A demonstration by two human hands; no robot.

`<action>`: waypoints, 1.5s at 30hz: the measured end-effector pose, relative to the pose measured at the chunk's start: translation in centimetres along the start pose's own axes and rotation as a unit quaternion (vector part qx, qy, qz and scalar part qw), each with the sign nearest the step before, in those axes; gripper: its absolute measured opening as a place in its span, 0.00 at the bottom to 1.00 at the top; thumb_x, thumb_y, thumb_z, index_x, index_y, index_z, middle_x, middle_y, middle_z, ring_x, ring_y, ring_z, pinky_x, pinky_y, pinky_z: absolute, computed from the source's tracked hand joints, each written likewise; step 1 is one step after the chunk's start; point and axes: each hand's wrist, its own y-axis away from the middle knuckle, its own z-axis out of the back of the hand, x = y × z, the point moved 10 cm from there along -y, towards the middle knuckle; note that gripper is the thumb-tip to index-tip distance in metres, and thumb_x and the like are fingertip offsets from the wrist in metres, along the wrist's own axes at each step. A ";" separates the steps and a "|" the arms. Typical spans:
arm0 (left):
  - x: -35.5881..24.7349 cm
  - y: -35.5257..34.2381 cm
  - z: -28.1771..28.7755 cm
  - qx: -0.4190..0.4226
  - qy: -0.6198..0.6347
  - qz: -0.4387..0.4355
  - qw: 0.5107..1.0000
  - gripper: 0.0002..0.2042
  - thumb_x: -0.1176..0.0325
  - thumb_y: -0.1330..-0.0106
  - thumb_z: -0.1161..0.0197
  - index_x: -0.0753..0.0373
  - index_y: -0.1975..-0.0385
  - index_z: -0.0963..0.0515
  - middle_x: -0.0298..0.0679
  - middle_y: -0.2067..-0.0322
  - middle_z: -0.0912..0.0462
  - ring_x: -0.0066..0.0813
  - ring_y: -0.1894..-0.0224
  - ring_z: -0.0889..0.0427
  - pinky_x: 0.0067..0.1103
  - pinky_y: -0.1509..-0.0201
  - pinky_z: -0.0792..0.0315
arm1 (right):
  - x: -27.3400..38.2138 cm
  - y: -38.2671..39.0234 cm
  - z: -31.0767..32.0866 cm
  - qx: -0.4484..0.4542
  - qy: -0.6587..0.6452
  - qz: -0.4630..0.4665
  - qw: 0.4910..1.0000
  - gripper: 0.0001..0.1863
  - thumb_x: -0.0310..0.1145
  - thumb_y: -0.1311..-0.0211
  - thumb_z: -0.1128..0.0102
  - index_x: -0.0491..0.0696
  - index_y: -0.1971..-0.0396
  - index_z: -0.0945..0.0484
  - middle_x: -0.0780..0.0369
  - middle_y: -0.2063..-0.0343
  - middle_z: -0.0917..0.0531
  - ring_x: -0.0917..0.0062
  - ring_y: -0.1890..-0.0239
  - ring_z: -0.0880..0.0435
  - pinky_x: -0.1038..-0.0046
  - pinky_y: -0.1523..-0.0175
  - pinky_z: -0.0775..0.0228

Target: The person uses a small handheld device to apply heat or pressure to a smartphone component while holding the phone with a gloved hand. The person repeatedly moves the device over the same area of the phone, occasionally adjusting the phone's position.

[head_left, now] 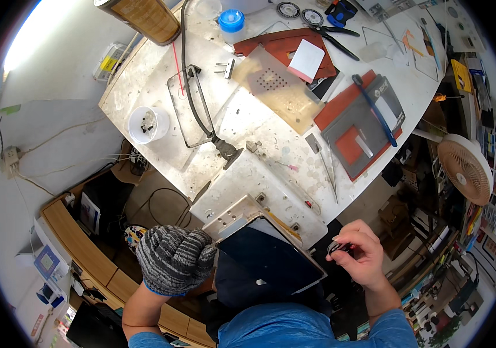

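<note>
A tablet (265,255) with a dark screen and a pale frame leans, tilted, against the front of a white box-shaped machine (254,194). My left hand (175,259), in a grey-and-black knitted glove, is closed at the tablet's left corner, fingers curled against its edge. A pale strip with small holes (230,223) shows just behind that corner. Off the tablet's right side, my bare right hand (359,253) pinches a small dark object (341,248) between thumb and fingers; its kind is too small to make out.
On the white table are tweezers (330,172), a grey-and-red mat (364,130) with a blue-handled tool (375,110), a perforated yellowish sheet (277,84), black pliers (332,40) and a white cup (148,124). A black cable (189,75) crosses it. A fan (464,168) stands right.
</note>
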 end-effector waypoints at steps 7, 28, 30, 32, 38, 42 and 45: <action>2.0 1.1 1.0 -0.105 0.076 0.079 0.988 0.10 0.65 0.31 0.45 0.67 0.68 0.24 0.44 0.71 0.21 0.37 0.69 0.20 0.30 0.59 0.24 | 0.0 0.5 0.2 -0.065 -0.104 0.019 0.992 0.16 0.23 0.47 0.33 0.41 0.57 0.22 0.59 0.66 0.21 0.79 0.69 0.22 0.81 0.66 0.32; 16.4 13.4 4.8 -0.323 0.204 0.364 0.850 0.11 0.66 0.29 0.47 0.67 0.65 0.23 0.38 0.68 0.18 0.25 0.64 0.21 0.21 0.56 0.26 | 5.2 -3.2 -2.9 0.045 0.026 0.107 0.993 0.16 0.16 0.45 0.46 0.43 0.56 0.21 0.60 0.64 0.20 0.77 0.70 0.19 0.78 0.66 0.27; 15.6 12.3 5.0 -0.301 0.185 0.353 0.866 0.11 0.66 0.28 0.48 0.67 0.66 0.23 0.39 0.68 0.18 0.25 0.64 0.21 0.22 0.55 0.26 | 5.0 -3.2 -3.4 0.051 0.007 0.084 0.995 0.15 0.17 0.43 0.45 0.43 0.55 0.22 0.59 0.65 0.20 0.76 0.70 0.19 0.78 0.65 0.26; 14.8 11.6 5.3 -0.294 0.148 0.342 0.880 0.12 0.66 0.28 0.48 0.67 0.66 0.23 0.39 0.68 0.18 0.26 0.64 0.21 0.22 0.55 0.27 | 5.6 -3.6 -3.6 0.063 0.033 0.110 0.991 0.15 0.19 0.42 0.43 0.43 0.54 0.22 0.59 0.67 0.20 0.75 0.69 0.18 0.77 0.64 0.26; 15.0 12.6 5.3 -0.307 0.141 0.356 0.871 0.10 0.69 0.28 0.49 0.68 0.67 0.23 0.39 0.68 0.19 0.26 0.64 0.22 0.22 0.55 0.27 | 3.8 -3.2 -3.3 0.044 -0.042 0.037 0.997 0.17 0.28 0.43 0.33 0.44 0.53 0.23 0.59 0.65 0.18 0.75 0.67 0.16 0.78 0.62 0.25; 14.4 11.8 5.7 -0.281 0.092 0.341 0.892 0.10 0.70 0.28 0.49 0.69 0.67 0.23 0.39 0.68 0.19 0.26 0.65 0.23 0.22 0.57 0.28 | 4.8 -3.3 -3.2 0.062 0.002 0.099 0.993 0.18 0.28 0.45 0.32 0.44 0.54 0.22 0.60 0.67 0.17 0.76 0.69 0.16 0.79 0.64 0.25; 14.3 11.7 5.5 -0.274 0.091 0.338 0.896 0.10 0.70 0.28 0.49 0.69 0.67 0.24 0.40 0.68 0.19 0.26 0.66 0.23 0.22 0.57 0.28 | 4.9 -3.0 -3.1 0.066 0.042 0.115 0.990 0.18 0.28 0.45 0.31 0.44 0.54 0.21 0.60 0.69 0.17 0.77 0.70 0.17 0.80 0.67 0.26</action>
